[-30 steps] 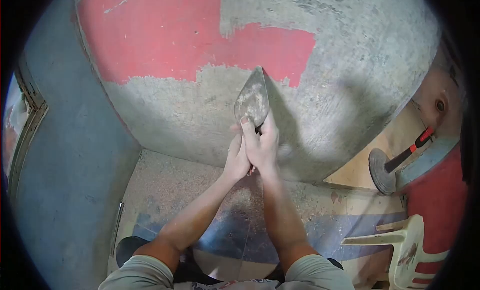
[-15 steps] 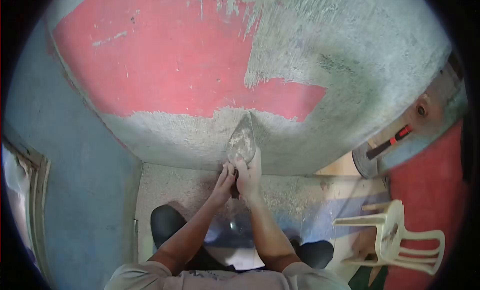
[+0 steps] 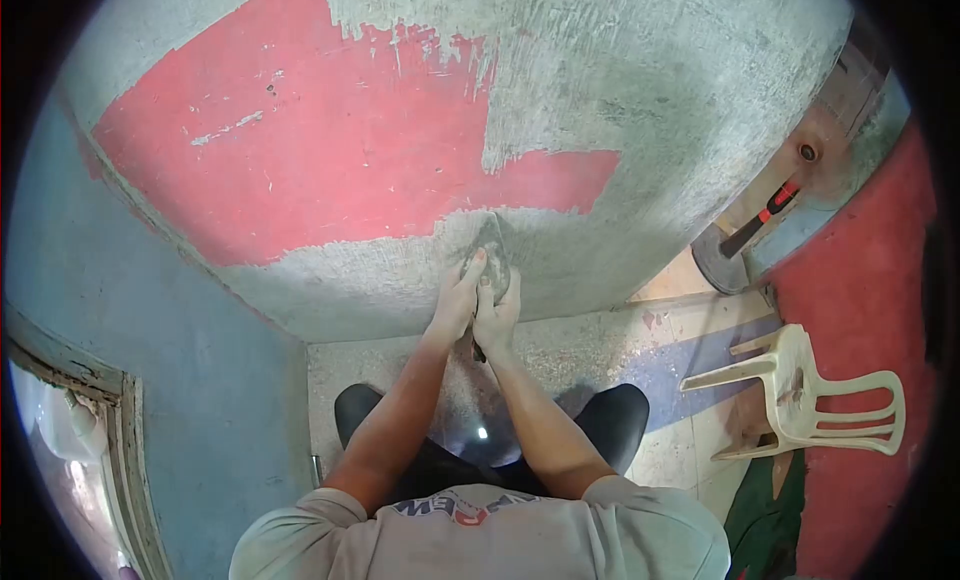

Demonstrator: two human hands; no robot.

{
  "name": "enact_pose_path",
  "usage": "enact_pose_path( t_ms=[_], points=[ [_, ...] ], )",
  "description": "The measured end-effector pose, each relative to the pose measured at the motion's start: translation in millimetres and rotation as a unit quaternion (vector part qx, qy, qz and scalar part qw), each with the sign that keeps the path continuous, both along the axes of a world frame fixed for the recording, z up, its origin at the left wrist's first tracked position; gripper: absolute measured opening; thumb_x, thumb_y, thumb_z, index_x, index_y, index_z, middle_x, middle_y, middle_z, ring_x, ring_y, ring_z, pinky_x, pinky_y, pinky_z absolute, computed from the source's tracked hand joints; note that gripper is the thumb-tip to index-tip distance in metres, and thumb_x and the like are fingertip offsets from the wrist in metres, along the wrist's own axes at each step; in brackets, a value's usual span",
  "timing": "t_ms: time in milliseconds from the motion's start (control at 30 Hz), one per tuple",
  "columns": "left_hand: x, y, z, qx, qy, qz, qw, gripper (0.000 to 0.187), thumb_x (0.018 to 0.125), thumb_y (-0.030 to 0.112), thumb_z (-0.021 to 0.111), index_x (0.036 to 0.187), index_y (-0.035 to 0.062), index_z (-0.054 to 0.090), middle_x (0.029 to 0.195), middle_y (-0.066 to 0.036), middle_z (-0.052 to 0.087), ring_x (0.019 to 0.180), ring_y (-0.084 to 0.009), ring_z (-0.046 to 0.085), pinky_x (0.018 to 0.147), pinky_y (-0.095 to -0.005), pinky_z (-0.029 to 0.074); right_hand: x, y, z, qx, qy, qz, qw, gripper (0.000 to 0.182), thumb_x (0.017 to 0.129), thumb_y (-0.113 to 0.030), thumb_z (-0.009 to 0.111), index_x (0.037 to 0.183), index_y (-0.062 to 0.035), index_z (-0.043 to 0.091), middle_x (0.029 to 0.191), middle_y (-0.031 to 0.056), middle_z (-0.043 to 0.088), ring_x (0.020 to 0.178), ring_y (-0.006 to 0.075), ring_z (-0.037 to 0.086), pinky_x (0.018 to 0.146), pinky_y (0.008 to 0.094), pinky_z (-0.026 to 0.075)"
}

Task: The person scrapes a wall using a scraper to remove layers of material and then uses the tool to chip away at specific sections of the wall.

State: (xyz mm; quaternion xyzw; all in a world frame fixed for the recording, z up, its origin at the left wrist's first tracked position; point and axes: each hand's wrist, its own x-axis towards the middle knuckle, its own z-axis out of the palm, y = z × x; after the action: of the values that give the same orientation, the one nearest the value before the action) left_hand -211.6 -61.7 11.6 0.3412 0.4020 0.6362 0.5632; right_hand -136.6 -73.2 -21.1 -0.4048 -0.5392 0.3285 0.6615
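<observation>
Both my hands meet on a pointed trowel (image 3: 493,234), its tip up against the wall at the lower edge of the pink paint (image 3: 330,140). My left hand (image 3: 458,298) is closed on the left side of the blade, thumb lying along its face. My right hand (image 3: 496,318) grips the trowel from the right, its thumb also on the blade. A dark end of the handle pokes out below my hands. Around the paint the wall (image 3: 390,275) shows a rough grey scraped surface.
Paint flakes litter the floor (image 3: 640,355) below the wall. To the right stands a cream plastic chair (image 3: 790,380), near a red wall. A tool with a red and black handle (image 3: 765,215) lies on a round grey object (image 3: 720,265). A blue wall (image 3: 200,380) closes the left side.
My left hand has moved up from beside the right hand onto the blade. The view has shifted, so more of my shirt and the left opening shows.
</observation>
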Motion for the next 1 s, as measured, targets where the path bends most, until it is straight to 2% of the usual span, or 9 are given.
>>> enact_pose_path(
  t_ms=[133,233,433,500,633,733,800,933,1000],
  points=[
    [3.4,20.6,33.6,0.022,0.012,0.036,0.999,0.033,0.102,0.029,0.065,0.116,-0.0006,0.069,0.099,-0.004,0.069,0.088,-0.0099,0.062,0.075,-0.0271,0.051,-1.5,12.2,43.9,0.006,0.002,-0.023,1.000,0.040,0.099,-0.019,0.060,0.131,0.0056,0.053,0.108,0.0236,0.069,0.101,0.0332,0.069,0.089,0.0421,0.053],
    [3.8,26.7,46.3,0.042,-0.006,0.029,0.999,0.030,0.102,0.027,0.066,0.115,0.0002,0.070,0.098,-0.004,0.069,0.087,-0.0093,0.062,0.074,-0.0266,0.052,1.9,23.2,65.3,0.040,-0.005,-0.013,0.999,0.040,0.100,-0.019,0.059,0.130,0.0056,0.054,0.108,0.0248,0.071,0.101,0.0350,0.070,0.088,0.0429,0.054],
    [20.5,2.3,11.1,0.066,-0.005,0.114,0.991,0.030,0.103,0.027,0.064,0.114,0.0002,0.070,0.094,-0.002,0.068,0.086,-0.0088,0.061,0.072,-0.0268,0.051,6.5,7.2,-3.2,-0.003,-0.020,0.008,1.000,0.035,0.099,-0.019,0.059,0.125,0.0052,0.056,0.108,0.0270,0.070,0.104,0.0383,0.070,0.087,0.0444,0.053],
    [13.0,1.7,13.1,0.029,0.053,0.111,0.992,0.031,0.102,0.029,0.065,0.112,0.0000,0.071,0.094,-0.001,0.068,0.085,-0.0088,0.061,0.071,-0.0273,0.050,4.5,12.0,11.7,0.001,-0.003,0.017,1.000,0.034,0.100,-0.018,0.058,0.125,0.0055,0.056,0.110,0.0264,0.070,0.105,0.0382,0.069,0.089,0.0439,0.052],
    [6.8,18.6,72.6,0.051,0.008,0.089,0.995,0.028,0.103,0.026,0.064,0.114,0.0006,0.071,0.098,-0.002,0.069,0.086,-0.0092,0.063,0.072,-0.0253,0.051,5.7,23.2,87.0,0.057,0.016,0.048,0.997,0.033,0.101,-0.016,0.056,0.125,0.0059,0.057,0.112,0.0239,0.069,0.106,0.0353,0.068,0.091,0.0419,0.052],
    [6.6,20.5,64.2,0.044,0.085,0.121,0.988,0.031,0.103,0.026,0.065,0.117,-0.0009,0.070,0.102,-0.003,0.070,0.088,-0.0102,0.064,0.073,-0.0263,0.052,3.3,25.2,78.0,0.047,0.064,0.068,0.995,0.031,0.102,-0.017,0.057,0.123,0.0055,0.058,0.110,0.0207,0.070,0.103,0.0303,0.068,0.090,0.0402,0.052],
    [13.7,8.0,36.8,0.070,0.140,0.162,0.974,0.031,0.102,0.028,0.066,0.110,-0.0007,0.072,0.092,-0.003,0.070,0.081,-0.0097,0.062,0.068,-0.0269,0.050,5.0,11.8,51.4,-0.002,0.056,0.050,0.997,0.032,0.102,-0.018,0.058,0.123,0.0054,0.058,0.109,0.0197,0.070,0.103,0.0280,0.067,0.089,0.0394,0.052],
    [24.4,-3.6,5.6,0.008,0.074,0.162,0.984,0.031,0.101,0.029,0.066,0.104,-0.0004,0.075,0.085,-0.002,0.070,0.075,-0.0088,0.061,0.064,-0.0268,0.048,12.5,-6.8,26.7,-0.092,0.024,0.046,0.994,0.030,0.102,-0.020,0.058,0.119,0.0050,0.059,0.109,0.0184,0.069,0.102,0.0253,0.066,0.087,0.0385,0.051],
    [19.8,7.2,26.4,0.045,0.067,0.143,0.986,0.030,0.102,0.028,0.065,0.103,-0.0003,0.075,0.084,-0.002,0.069,0.074,-0.0081,0.060,0.064,-0.0263,0.047,7.8,2.6,45.4,-0.037,0.047,0.029,0.998,0.027,0.102,-0.020,0.059,0.114,0.0045,0.061,0.104,0.0188,0.069,0.098,0.0270,0.067,0.085,0.0393,0.051]
  ],
)
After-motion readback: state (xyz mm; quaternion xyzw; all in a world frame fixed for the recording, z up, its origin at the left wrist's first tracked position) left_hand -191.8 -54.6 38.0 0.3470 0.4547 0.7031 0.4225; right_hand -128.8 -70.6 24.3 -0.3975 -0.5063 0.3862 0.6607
